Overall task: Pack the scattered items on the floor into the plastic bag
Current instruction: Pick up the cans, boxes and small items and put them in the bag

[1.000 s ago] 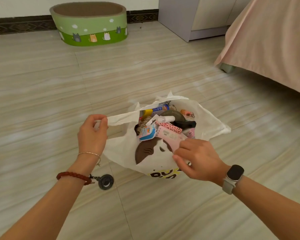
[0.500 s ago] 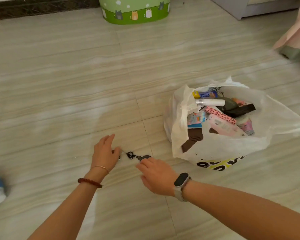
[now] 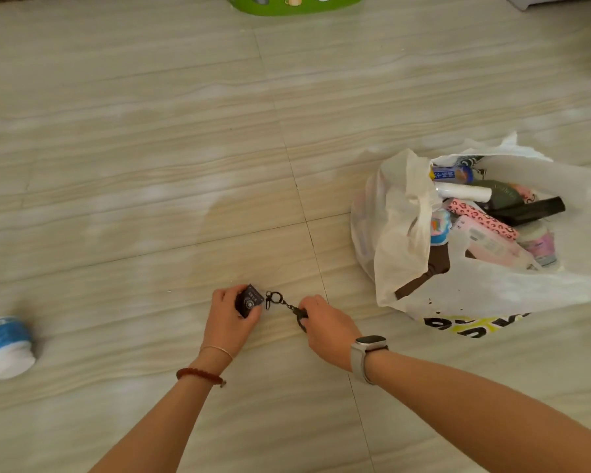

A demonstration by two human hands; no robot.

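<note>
a pale tiled floor (image 3: 151, 165) is seen. a white plastic bag (image 3: 492, 288) is stood open at the right, filled with bottles and packets. a white bottle with a blue label (image 3: 6, 346) is laid on its side far left, well apart. the left hand (image 3: 227, 319) is curled around a small black square charm (image 3: 249, 300). the right hand (image 3: 325, 327) is closed on the dark ring end of the keychain (image 3: 284, 303), which is stretched between the hands, near the bag.
</note>
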